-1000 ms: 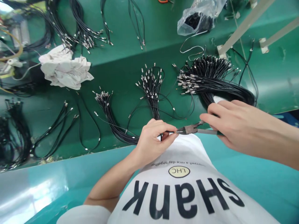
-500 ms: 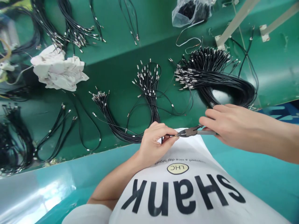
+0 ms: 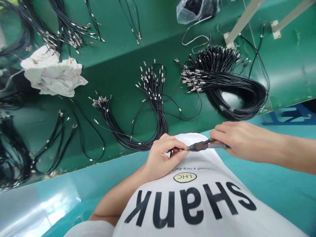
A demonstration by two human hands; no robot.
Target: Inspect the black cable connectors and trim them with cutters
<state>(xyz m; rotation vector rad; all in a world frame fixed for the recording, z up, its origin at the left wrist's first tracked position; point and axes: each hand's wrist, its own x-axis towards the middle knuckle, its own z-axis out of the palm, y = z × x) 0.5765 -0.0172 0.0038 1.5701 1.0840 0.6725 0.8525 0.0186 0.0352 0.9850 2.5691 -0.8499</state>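
Observation:
My left hand [image 3: 166, 154] pinches a black cable [image 3: 171, 153] between thumb and forefinger, just in front of my shirt. My right hand [image 3: 237, 140] is wrapped round the grey handles of a pair of pliers [image 3: 201, 145]. The pliers' tip meets the cable's end at my left fingertips; the exact contact is too small to make out. Just beyond my left hand, a curved bundle of black cables [image 3: 128, 143] with metal ends lies on the green table [image 3: 118, 75]. Its two ends fan out away from me.
A large looped cable bundle [image 3: 251, 95] lies at the right, near two slanted metal posts [image 3: 243, 24]. A crumpled white cloth [image 3: 55, 74] sits at the left among more cables [image 3: 14, 151]. A clear plastic bag [image 3: 197, 11] stands at the back.
My right hand and the pliers have shifted slightly down, with the pliers' handles looking closer together. The whole view has drifted a little, moving the table's things leftward. Both grips are kept.

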